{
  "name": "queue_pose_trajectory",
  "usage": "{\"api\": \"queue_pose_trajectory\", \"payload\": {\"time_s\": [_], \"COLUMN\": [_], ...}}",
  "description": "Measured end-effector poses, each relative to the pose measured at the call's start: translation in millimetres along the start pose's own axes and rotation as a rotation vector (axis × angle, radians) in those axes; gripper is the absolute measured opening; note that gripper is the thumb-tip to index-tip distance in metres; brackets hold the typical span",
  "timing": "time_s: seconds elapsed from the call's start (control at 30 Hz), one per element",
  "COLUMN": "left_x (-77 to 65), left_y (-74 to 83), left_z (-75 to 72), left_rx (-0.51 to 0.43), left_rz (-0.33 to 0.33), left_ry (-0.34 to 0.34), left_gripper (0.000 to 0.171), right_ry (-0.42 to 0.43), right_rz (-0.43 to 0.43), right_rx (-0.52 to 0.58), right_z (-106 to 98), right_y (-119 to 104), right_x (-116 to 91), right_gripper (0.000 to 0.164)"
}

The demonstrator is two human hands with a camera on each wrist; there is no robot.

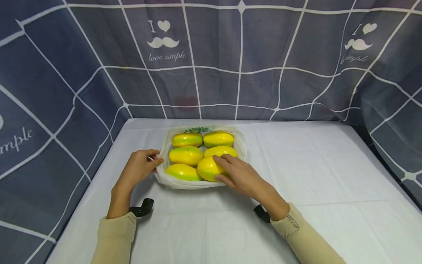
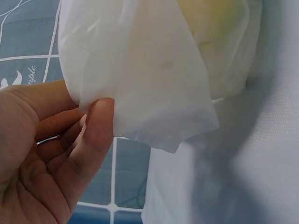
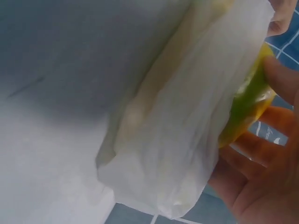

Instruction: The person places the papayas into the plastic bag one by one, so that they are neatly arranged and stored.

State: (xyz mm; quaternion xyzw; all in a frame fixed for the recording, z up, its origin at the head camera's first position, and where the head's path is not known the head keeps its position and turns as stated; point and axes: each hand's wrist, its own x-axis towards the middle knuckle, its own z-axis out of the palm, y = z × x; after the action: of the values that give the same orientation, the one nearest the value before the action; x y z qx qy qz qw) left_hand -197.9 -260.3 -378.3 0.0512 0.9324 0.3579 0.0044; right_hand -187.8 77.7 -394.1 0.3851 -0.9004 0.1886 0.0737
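Several glossy yellow-green papayas, such as the one at the middle left [image 1: 186,156], lie in two columns inside a white plastic bag [image 1: 184,184] with its mouth rolled open. At the bag's left side, my left hand [image 1: 142,167] pinches the rim between thumb and fingers; the left wrist view shows the thin plastic [image 2: 149,84] between them. My right hand [image 1: 242,174] grips the front right papaya [image 1: 209,169] from its right side. In the right wrist view, thumb and fingers lie round that papaya [image 3: 247,102], and the bag wall hides part of it.
A white cloth [image 1: 313,165] covers the table under the bag. Behind and at both sides hangs a dark grey checked curtain [image 1: 217,40]. Each wrist wears a black camera mount, the left one [image 1: 142,208] close above the cloth.
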Motion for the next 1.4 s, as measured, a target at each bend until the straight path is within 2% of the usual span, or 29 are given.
{"api": "queue_pose_trajectory", "payload": {"time_s": [0.13, 0.43, 0.63, 0.97, 1.23, 1.4], "left_x": [0.1, -1.1, -1.6, -2.0, -0.9, -0.2], "left_y": [-0.7, -2.4, -2.3, -0.5, -1.5, -2.2], "left_z": [0.7, 0.7, 0.6, 1.5, 1.2, 1.3], "left_rx": [-0.001, 0.0, 0.005, -0.01, -0.002, -0.001], "left_rz": [0.004, 0.006, 0.002, 0.007, 0.007, 0.016], "left_ry": [0.003, 0.01, 0.012, 0.012, 0.005, 0.006], "left_gripper": [0.045, 0.043, 0.043, 0.042, 0.043, 0.042], "right_ry": [-0.012, -0.089, -0.121, -0.11, -0.062, -0.062], "right_rz": [0.018, 0.041, 0.071, 0.142, 0.095, 0.076], "right_rx": [-0.022, 0.02, 0.011, -0.022, -0.073, -0.08], "right_z": [0.4, -8.1, -9.3, -5.3, -7.2, -5.5], "right_y": [1.2, -2.2, -4.4, -5.7, -7.9, -7.9], "right_x": [-2.8, -1.8, -1.6, -4.9, -7.3, -8.1], "right_gripper": [0.057, 0.058, 0.058, 0.056, 0.036, 0.032]}}
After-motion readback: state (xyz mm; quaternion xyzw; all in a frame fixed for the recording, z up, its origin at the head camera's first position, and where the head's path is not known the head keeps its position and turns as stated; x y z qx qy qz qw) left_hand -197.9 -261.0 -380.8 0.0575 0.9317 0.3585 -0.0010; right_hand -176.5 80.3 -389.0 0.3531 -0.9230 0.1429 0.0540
